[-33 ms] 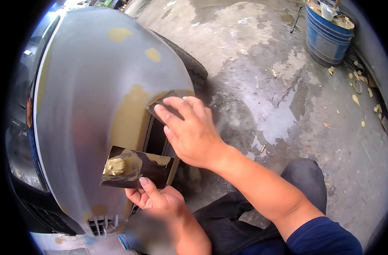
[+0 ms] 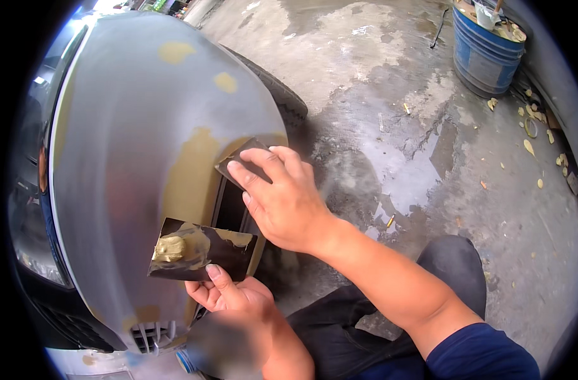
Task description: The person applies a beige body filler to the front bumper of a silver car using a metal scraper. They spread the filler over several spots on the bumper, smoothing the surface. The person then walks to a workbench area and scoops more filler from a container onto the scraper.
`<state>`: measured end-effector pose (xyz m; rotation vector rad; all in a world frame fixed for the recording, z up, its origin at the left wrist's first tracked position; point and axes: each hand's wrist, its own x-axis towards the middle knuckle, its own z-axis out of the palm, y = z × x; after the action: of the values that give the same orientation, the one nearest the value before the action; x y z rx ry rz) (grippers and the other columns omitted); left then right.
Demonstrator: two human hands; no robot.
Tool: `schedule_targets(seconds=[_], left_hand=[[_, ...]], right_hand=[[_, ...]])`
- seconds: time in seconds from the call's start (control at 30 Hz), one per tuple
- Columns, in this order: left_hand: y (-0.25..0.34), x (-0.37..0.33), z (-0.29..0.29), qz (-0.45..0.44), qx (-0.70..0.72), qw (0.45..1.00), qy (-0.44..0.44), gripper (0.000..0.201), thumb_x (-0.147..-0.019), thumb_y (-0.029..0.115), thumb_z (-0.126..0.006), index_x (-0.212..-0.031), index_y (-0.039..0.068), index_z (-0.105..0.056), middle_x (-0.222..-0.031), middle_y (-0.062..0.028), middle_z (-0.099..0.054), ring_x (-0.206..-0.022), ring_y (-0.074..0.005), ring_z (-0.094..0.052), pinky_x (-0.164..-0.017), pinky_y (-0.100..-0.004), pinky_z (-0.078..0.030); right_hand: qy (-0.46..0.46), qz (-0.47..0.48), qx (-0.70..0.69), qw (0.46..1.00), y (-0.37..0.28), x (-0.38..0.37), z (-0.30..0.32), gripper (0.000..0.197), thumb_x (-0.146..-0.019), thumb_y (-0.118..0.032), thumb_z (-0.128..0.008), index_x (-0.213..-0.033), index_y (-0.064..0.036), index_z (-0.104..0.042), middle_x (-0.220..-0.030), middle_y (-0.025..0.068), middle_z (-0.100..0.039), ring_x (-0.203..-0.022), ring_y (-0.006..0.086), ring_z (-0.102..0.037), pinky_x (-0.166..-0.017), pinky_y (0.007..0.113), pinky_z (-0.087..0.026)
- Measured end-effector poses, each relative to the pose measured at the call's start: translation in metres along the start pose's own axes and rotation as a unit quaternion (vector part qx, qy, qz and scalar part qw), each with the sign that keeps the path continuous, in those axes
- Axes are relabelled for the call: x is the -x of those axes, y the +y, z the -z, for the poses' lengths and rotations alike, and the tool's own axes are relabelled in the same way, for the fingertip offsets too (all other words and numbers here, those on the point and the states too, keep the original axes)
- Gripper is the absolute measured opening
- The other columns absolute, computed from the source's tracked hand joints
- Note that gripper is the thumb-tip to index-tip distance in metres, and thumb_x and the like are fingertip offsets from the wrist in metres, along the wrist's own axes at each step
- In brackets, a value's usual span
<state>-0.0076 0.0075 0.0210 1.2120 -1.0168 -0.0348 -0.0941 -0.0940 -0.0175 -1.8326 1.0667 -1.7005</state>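
My right hand has dipped slightly, gripping a flat dark spreader; my left hand holds a black rectangular paste-smeared plate.

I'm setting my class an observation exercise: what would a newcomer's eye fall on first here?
Probably the grey car panel filling much of the left half, marked with tan filler patches. Next, near the centre, the left hand holds a dark plate bearing a putty lump, and above it the right hand holds a dark spreader at the panel's edge. At upper right stands a blue bucket.
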Motion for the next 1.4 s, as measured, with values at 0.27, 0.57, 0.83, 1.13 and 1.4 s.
schedule_targets(seconds=[0.27,0.57,0.83,1.13,1.4], left_hand=[[-0.003,-0.001,0.004,-0.031,-0.019,0.999,0.006,0.027,-0.099,0.005,-0.050,-0.124,-0.004,-0.047,-0.120,-0.0132,-0.060,-0.110,-0.0168,-0.056,-0.098,-0.0314,-0.044],[-0.007,-0.004,0.005,-0.018,0.027,0.999,-0.005,0.031,-0.095,0.003,-0.053,-0.125,-0.005,-0.047,-0.123,-0.0151,-0.059,-0.112,-0.0204,-0.056,-0.100,-0.0321,-0.043],[-0.010,-0.004,0.004,-0.020,0.021,0.999,-0.013,0.028,-0.099,0.006,-0.051,-0.125,-0.003,-0.047,-0.120,-0.0122,-0.059,-0.109,-0.0167,-0.056,-0.099,-0.0319,-0.043],[-0.010,-0.001,0.000,-0.018,0.033,0.999,-0.020,0.027,-0.099,0.007,-0.052,-0.124,-0.002,-0.047,-0.119,-0.0114,-0.059,-0.108,-0.0167,-0.056,-0.098,-0.0323,-0.044],[-0.002,0.000,-0.007,0.068,0.125,0.988,-0.063,0.032,-0.098,0.005,-0.051,-0.129,-0.001,-0.044,-0.122,-0.0129,-0.058,-0.111,-0.0205,-0.057,-0.102,-0.0363,-0.044]], right_hand=[[-0.002,-0.122,-0.099,0.988,0.019,-0.006,-0.003,0.037,-0.090,-0.016,-0.057,-0.126,-0.0074,-0.059,-0.128,0.0088,-0.051,-0.112,0.0337,-0.049,-0.091,0.050,-0.043],[0.001,-0.148,-0.125,0.981,0.023,0.002,0.001,0.037,-0.092,-0.018,-0.055,-0.127,-0.0073,-0.058,-0.129,0.0095,-0.052,-0.111,0.0349,-0.051,-0.094,0.049,-0.043],[-0.042,-0.150,-0.109,0.982,0.012,0.006,-0.003,0.037,-0.093,-0.018,-0.053,-0.128,-0.0082,-0.058,-0.128,0.0104,-0.053,-0.111,0.0359,-0.052,-0.096,0.049,-0.043],[-0.055,-0.218,-0.141,0.964,0.015,-0.004,0.000,0.038,-0.094,-0.021,-0.052,-0.129,-0.0062,-0.058,-0.131,0.0117,-0.052,-0.112,0.0381,-0.052,-0.097,0.048,-0.044],[-0.100,-0.163,-0.359,0.914,0.024,0.018,0.041,0.037,-0.092,-0.015,-0.058,-0.127,-0.0028,-0.059,-0.127,0.0132,-0.055,-0.119,0.0297,-0.051,-0.101,0.041,-0.042]])
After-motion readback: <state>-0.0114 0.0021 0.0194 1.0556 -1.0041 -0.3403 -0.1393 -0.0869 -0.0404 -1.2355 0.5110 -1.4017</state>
